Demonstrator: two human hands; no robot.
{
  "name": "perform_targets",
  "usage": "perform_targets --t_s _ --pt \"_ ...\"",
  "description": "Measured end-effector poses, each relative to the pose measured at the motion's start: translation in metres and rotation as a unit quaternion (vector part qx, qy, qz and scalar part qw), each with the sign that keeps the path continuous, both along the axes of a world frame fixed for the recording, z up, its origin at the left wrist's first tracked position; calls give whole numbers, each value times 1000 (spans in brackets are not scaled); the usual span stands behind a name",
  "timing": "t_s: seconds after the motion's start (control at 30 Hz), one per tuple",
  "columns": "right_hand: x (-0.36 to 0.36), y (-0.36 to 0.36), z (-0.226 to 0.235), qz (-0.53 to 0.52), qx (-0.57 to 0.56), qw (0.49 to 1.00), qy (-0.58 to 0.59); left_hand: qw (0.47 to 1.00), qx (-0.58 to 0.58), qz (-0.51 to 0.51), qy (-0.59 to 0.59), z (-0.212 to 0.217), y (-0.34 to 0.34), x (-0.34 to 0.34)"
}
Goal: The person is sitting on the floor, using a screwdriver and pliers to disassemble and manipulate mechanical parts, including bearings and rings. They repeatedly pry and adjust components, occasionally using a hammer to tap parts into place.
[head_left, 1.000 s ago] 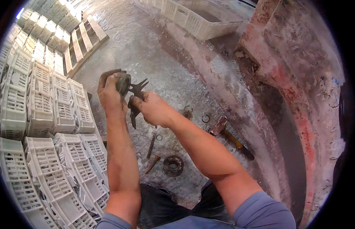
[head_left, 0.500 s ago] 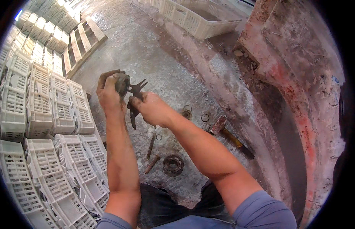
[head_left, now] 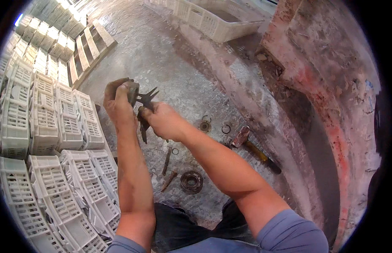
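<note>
My left hand [head_left: 118, 101] grips a small round metal part [head_left: 133, 92], held up over the concrete floor. My right hand [head_left: 162, 120] is closed on dark pliers [head_left: 144, 110], whose tips are at the metal part and whose handles hang down below my fist. Both hands are dirty and close together at the picture's middle left.
On the floor below lie a hammer [head_left: 255, 148] with a yellow-black handle, a round bearing [head_left: 191, 181], two metal pins [head_left: 167, 160], small rings [head_left: 226, 128] and a washer-like piece [head_left: 204, 125]. White plastic crates [head_left: 44, 126] are stacked at left, another crate [head_left: 221, 21] at the top. A stained pink wall [head_left: 331, 92] rises at right.
</note>
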State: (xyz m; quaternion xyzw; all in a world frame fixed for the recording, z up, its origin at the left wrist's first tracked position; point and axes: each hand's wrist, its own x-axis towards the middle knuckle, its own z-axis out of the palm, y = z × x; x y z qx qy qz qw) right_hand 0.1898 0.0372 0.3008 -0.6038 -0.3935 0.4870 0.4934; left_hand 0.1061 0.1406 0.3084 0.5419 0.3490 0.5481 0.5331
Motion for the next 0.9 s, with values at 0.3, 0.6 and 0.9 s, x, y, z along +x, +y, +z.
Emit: perform_targets --t_s 0.3,0.6,0.9 --pt "-9 7 -13 -49 43 998 18 998 46 -13 27 6 -6 -1" --pt "2 1 0 9 27 993 118 997 -30 -25 -62 -2 8 -6" --pt "10 -6 5 42 32 978 201 982 -124 -59 -129 -1 5 -11"
